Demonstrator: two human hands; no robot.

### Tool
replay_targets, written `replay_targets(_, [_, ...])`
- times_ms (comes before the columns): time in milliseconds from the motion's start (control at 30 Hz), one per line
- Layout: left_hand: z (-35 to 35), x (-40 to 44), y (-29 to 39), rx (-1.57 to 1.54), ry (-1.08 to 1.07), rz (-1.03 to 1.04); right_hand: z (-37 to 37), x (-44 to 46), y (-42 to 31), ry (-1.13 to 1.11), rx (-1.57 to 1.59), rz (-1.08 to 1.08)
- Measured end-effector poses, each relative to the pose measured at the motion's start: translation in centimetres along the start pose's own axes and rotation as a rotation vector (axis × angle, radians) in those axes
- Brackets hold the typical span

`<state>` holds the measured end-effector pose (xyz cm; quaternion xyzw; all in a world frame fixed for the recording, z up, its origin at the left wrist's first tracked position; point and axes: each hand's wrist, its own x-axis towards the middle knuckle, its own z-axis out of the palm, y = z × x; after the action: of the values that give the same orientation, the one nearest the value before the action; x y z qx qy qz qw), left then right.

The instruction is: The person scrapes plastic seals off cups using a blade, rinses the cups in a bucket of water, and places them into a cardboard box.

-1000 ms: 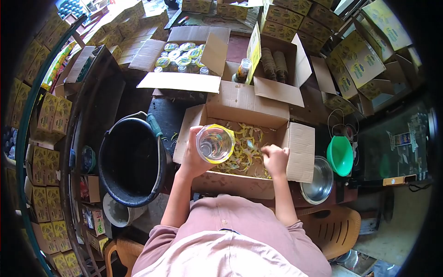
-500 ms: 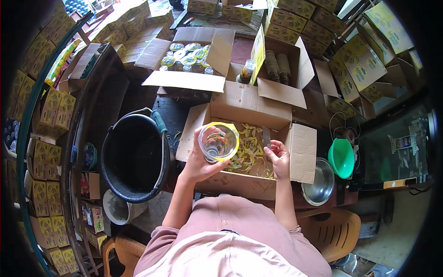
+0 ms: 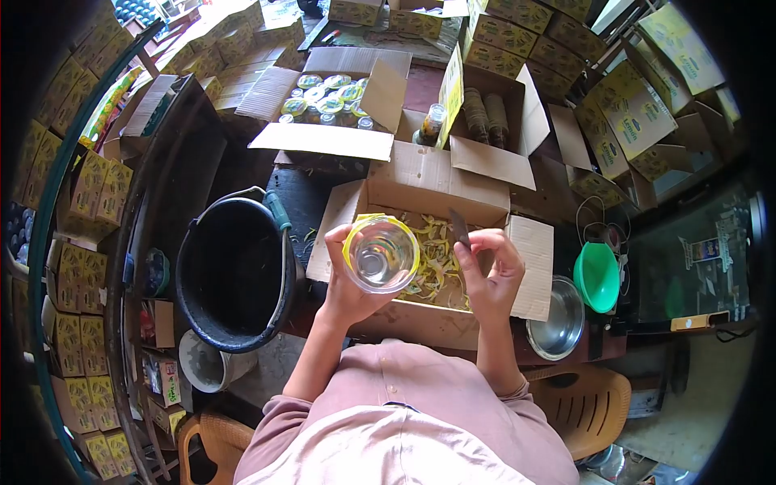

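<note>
My left hand (image 3: 343,291) is wrapped around a clear plastic cup (image 3: 381,255) with a yellow band at its rim. The cup is tilted so that its mouth faces me, and nothing shows inside it. In my right hand (image 3: 495,279) a thin, dark flat blade (image 3: 459,226) is pinched between thumb and fingers, pointing up and to the left. It stands apart from the cup. Beneath both hands is an open cardboard box (image 3: 436,175), with curled yellow strips (image 3: 436,263) scattered over its bottom.
To the left stands a large black bucket (image 3: 187,267). A carton of lidded cups (image 3: 330,103) is behind the box, beside another holding stacked brown cylinders (image 3: 487,117) and a bottle (image 3: 432,121). A metal bowl (image 3: 558,319) and a green basin (image 3: 598,277) are at right.
My right hand has risen from low over the box with the blade, which now tilts leftward. My left hand has turned the cup slightly, its mouth facing me more squarely.
</note>
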<state>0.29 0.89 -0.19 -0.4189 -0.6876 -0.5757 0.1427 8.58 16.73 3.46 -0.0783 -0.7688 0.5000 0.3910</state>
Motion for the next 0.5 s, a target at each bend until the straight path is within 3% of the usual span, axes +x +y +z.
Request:
replay_targets(33, [0.2,0.0,-0.3,-0.094,-0.003,-0.034,0.2,0.0,-0.3,0.004,0.027,-0.005])
replay_targets(100, [0.3,-0.2,-0.3,-0.185,-0.006,-0.146,0.0,0.0,-1.0,-0.036,-0.187,-0.212])
replay_targets(267, [-0.5,0.2,0.4,0.038,0.054,-0.084,-1.5,-0.4,-2.8,-0.135,-0.546,-0.564])
replay_targets(500, [-1.0,0.6,0.9,0.238,0.073,0.059,-1.9,-0.9,-4.7,-0.28,-0.695,-0.591])
